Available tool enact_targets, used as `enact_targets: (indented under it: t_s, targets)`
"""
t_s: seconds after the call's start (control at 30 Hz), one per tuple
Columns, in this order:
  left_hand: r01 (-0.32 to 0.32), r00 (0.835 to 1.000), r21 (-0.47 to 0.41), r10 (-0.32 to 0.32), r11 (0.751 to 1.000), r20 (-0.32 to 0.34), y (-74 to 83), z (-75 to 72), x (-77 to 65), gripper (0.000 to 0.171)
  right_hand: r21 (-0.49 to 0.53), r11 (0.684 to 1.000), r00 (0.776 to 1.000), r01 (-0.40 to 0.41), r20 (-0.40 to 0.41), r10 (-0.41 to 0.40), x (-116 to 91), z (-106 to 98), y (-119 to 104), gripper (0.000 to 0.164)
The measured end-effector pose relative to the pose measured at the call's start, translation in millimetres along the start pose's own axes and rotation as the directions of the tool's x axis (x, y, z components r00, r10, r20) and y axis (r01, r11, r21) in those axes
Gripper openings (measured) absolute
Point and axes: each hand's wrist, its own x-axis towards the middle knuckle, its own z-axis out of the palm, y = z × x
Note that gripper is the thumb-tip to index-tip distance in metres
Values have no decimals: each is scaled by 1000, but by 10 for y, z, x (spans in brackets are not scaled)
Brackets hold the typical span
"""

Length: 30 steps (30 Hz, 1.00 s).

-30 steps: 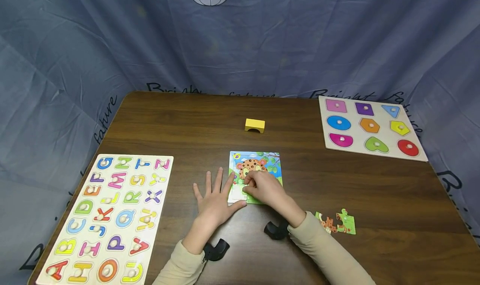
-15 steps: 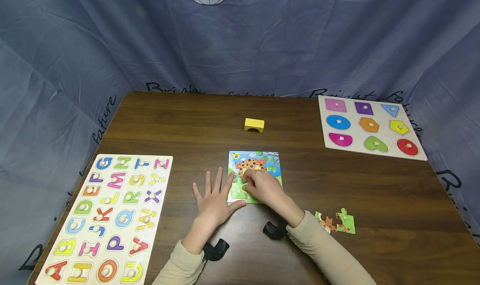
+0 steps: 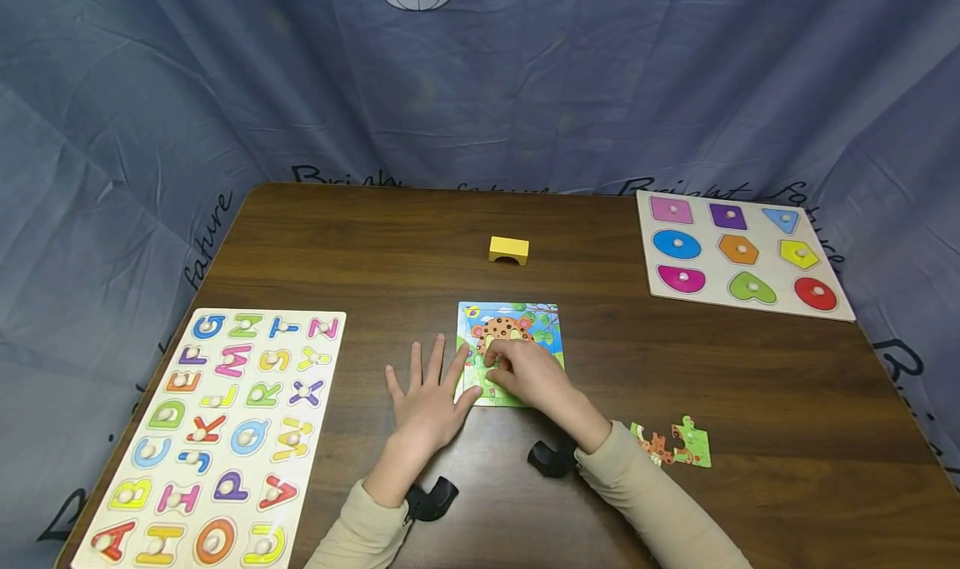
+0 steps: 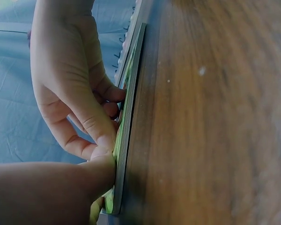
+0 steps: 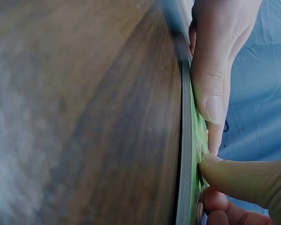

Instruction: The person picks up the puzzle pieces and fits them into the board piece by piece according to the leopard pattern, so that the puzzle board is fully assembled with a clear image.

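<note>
In the head view, a small leopard jigsaw puzzle [image 3: 551, 327] lies on the table under both hands. My left hand [image 3: 431, 406] lies with its fingers spread straight along the puzzle's left side, its thumb at the lower left corner. My right hand [image 3: 531, 376] is bent over the puzzle, thumb and forefinger pinching at a green puzzle piece [image 3: 480, 379] in the lower left part. The right wrist view shows the right thumb [image 5: 225, 174] against the green surface, close to the left thumb [image 5: 213, 105]. The fingers partly hide the piece and the picture.
Loose puzzle pieces [image 3: 693, 446] lie right of the right wrist, partly behind the sleeve. An alphabet peg board [image 3: 255, 415] occupies the left side. A shape peg board [image 3: 712, 273] sits at the far right. A yellow arch block [image 3: 509, 248] stands beyond the puzzle.
The green piece has shifted toward the lower left corner and now covers the white area seen there before. My left thumb has drawn slightly inward. The right hand has barely moved.
</note>
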Motion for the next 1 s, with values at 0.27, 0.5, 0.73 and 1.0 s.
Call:
enact_targets:
  t_s: [0.27,0.5,0.73,1.0]
  targets:
    - [4,1000,-10,-4,1000,-18,-1,9,11,62,26,1000,1000,5,28,-6,7,-26,25,12]
    - [5,1000,-14,-5,1000,-23,-9,14,15,61,-63,986,986,152,79,-147,-11,-47,41,8]
    - [9,1000,-4,-9,1000,-12,-5,5,10,62,-43,983,980,181,97,-176,-80,-61,36,25]
    - [3,1000,-3,-3,1000,-19,-6,2,7,61,-40,982,979,183,100,-178,-99,-51,40,34]
